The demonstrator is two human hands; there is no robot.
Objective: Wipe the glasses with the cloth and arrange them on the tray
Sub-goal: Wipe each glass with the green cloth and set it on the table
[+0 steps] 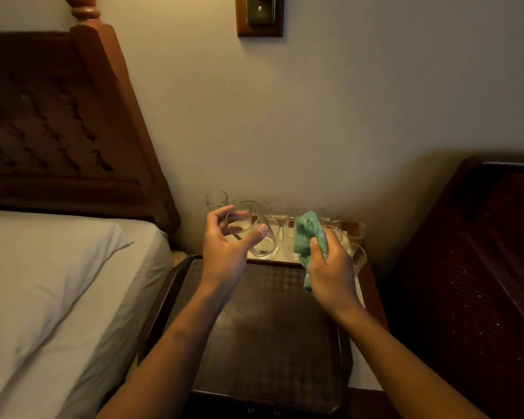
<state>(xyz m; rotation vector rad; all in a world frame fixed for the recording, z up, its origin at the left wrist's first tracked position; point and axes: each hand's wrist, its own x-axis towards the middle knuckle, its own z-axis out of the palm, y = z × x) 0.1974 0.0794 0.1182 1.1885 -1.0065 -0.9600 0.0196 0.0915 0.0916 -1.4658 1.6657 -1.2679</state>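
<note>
Bedroom: carved wooden headboard (pixel 58 116), white pillow (pixel 43 267) on bed, bedside table (pixel 372 285) against plain wall (pixel 345 101), dim warm light.

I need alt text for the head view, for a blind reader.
A person's left hand holds a tilted glass while the right hand grips a green cloth, above a dark tray. More glasses stand behind the tray, by the wall.
</note>
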